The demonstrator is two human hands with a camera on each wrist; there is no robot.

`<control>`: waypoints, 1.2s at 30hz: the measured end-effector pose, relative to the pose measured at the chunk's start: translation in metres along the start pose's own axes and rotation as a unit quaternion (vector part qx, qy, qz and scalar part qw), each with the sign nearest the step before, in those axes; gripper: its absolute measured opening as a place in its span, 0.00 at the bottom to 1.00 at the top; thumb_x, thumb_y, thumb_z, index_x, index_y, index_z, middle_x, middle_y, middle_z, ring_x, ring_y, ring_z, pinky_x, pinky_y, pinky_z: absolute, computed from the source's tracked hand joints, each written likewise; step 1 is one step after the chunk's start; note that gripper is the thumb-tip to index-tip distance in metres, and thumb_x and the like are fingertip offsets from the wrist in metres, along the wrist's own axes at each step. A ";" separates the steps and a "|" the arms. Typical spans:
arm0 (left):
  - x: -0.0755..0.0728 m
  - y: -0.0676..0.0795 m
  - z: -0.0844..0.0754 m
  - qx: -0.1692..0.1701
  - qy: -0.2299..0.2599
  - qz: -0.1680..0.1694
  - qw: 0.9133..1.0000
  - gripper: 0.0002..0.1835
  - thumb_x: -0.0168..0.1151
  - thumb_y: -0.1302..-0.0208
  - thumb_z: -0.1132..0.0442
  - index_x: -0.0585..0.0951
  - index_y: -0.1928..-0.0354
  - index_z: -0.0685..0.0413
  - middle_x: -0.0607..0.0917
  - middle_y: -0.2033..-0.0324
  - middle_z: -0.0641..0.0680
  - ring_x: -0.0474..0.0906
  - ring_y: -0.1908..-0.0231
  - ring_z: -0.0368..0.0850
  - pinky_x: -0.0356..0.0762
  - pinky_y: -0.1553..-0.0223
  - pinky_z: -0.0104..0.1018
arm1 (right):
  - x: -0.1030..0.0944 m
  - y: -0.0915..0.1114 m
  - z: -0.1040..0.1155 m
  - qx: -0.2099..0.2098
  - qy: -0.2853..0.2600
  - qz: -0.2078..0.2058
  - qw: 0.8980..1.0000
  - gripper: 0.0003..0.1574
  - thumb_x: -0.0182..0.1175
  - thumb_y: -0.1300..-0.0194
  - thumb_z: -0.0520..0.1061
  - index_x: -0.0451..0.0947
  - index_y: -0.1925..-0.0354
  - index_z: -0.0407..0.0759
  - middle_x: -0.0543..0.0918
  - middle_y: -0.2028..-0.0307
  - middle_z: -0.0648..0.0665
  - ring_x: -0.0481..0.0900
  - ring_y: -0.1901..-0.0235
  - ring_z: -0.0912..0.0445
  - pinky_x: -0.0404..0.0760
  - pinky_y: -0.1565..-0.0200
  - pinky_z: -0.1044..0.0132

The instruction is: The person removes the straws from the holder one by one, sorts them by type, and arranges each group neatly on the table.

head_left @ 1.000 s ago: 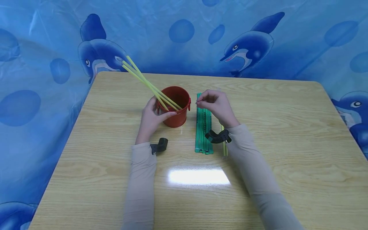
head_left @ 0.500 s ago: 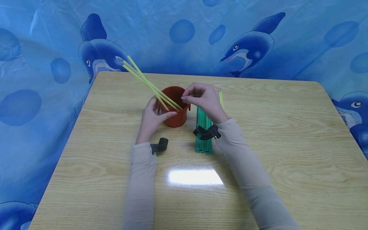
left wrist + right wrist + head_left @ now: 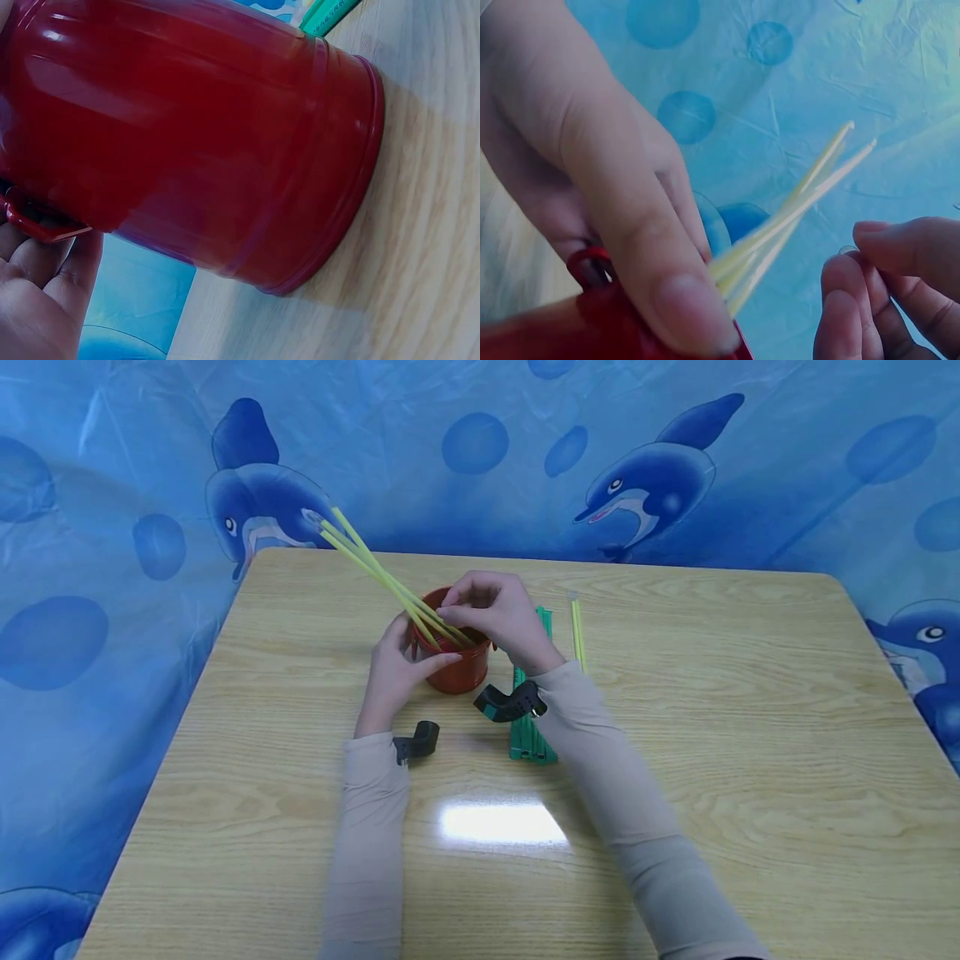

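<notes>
Red bucket between the hands on the worktop. The left hand grips its rim; the right hand, above the opening, pinches a small clear piece, partly hidden by the fingers. Yellow sticks lean out leftward. Green strips and loose yellow sticks lie to the right, partly beneath the right arm. The far edge runs near the bucket; broad wood surface extends to the right and left edges.
</notes>
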State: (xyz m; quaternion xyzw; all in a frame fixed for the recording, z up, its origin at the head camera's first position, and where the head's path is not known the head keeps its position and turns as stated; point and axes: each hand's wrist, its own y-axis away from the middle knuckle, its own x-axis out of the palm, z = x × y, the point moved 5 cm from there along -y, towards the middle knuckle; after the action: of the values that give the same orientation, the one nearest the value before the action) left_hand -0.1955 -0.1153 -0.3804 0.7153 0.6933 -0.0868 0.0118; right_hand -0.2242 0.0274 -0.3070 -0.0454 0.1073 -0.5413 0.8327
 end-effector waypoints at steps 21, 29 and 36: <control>0.002 0.002 0.001 0.003 -0.012 0.001 1.000 0.36 0.70 0.46 0.63 0.68 0.35 0.47 0.73 0.40 0.49 0.65 0.39 0.40 0.62 0.36 0.38 | 0.019 -0.020 -0.011 0.007 0.075 -0.015 0.997 0.07 0.65 0.41 0.39 0.83 0.64 0.36 0.84 0.69 0.44 0.81 0.68 0.52 0.80 0.61 0.63; 0.001 0.001 0.001 -0.006 -0.018 0.001 1.000 0.37 0.71 0.46 0.63 0.67 0.34 0.50 0.72 0.38 0.50 0.63 0.37 0.41 0.60 0.35 0.39 | 0.023 -0.023 -0.014 0.006 0.120 -0.007 0.993 0.05 0.66 0.42 0.39 0.83 0.66 0.38 0.84 0.70 0.44 0.81 0.69 0.52 0.80 0.64 0.65; 0.000 0.001 0.002 -0.006 -0.024 -0.001 1.000 0.35 0.71 0.46 0.60 0.68 0.36 0.52 0.72 0.39 0.50 0.64 0.38 0.41 0.60 0.35 0.38 | 0.028 -0.023 -0.013 0.007 0.167 0.021 0.986 0.06 0.67 0.42 0.41 0.83 0.65 0.39 0.83 0.71 0.46 0.80 0.72 0.57 0.78 0.67 0.66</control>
State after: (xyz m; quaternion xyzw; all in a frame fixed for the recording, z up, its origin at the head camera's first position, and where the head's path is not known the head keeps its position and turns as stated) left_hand -0.1949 -0.1155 -0.3828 0.7125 0.6937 -0.1000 0.0331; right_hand -0.2367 -0.0067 -0.3191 0.0543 0.2421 -0.5247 0.8143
